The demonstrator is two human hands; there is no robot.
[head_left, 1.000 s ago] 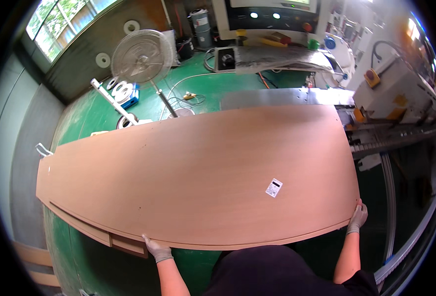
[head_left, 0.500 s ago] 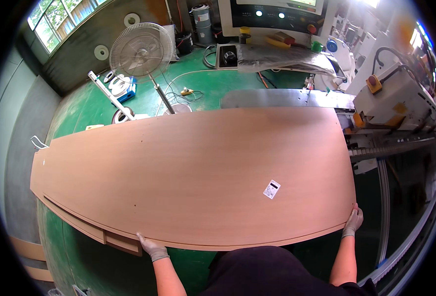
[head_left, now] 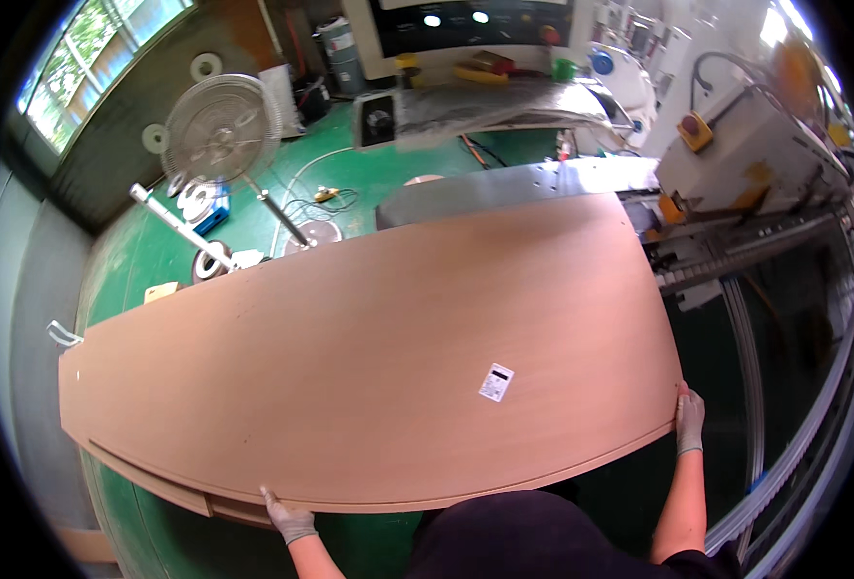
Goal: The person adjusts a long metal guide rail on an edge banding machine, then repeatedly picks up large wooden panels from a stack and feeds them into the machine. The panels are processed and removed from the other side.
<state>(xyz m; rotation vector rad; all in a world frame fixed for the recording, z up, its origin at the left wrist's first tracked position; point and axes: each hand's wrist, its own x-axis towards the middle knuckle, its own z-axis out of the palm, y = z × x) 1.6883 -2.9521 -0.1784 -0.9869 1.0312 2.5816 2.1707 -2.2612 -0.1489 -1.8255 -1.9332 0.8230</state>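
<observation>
Fingers [head_left: 274,501] gripping crosswise-lying board [head_left: 369,357]

Green painted floor [head_left: 378,183], workshop setting. Pedestal fan [head_left: 219,127] stands on it, tilted in the fisheye view; window [head_left: 89,58] up-left of the fan (daylight, greenery outside). Right of the fan: a control console [head_left: 475,29] with lit indicators, then grey machinery [head_left: 755,164] with a red stop button. Cables [head_left: 325,198] coil on the floor just right of the fan's pole.
</observation>
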